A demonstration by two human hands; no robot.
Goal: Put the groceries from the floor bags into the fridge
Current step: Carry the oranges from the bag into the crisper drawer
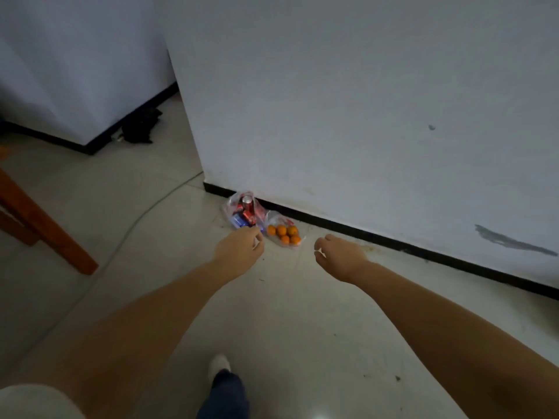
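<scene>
- Against the black skirting at the foot of the pale grey wall (363, 101), on the light tiled floor (151, 207), lie the two bags that the task is about; no fridge shows in this view, so the carrying leg cannot be judged yet.
- Clear plastic bag of red and blue drink cans (245, 212): it sits nearest the wall's corner, with one red can upright at the top and the others lying on their sides beneath it.
- Clear plastic bag of small round oranges (283, 232): it lies just beside the can bag, on its right, flat on the floor with the fruit spread in a loose cluster.
- Left hand (240, 247): its grip is loosely curled and holds nothing that I can see; the fingertips are at the near edge of the can bag, though whether they touch the plastic cannot be told from here.
- Right hand (337, 255): released as well, fingers loosely bent, hovering above the floor to the right of the orange bag and apart from it.
- Both bags lie ahead of the hands, toward the wall. The left hand is the nearer to the cans, and the right hand must move left and forward for the oranges, so I judge one bag per hand the natural split.
</scene>
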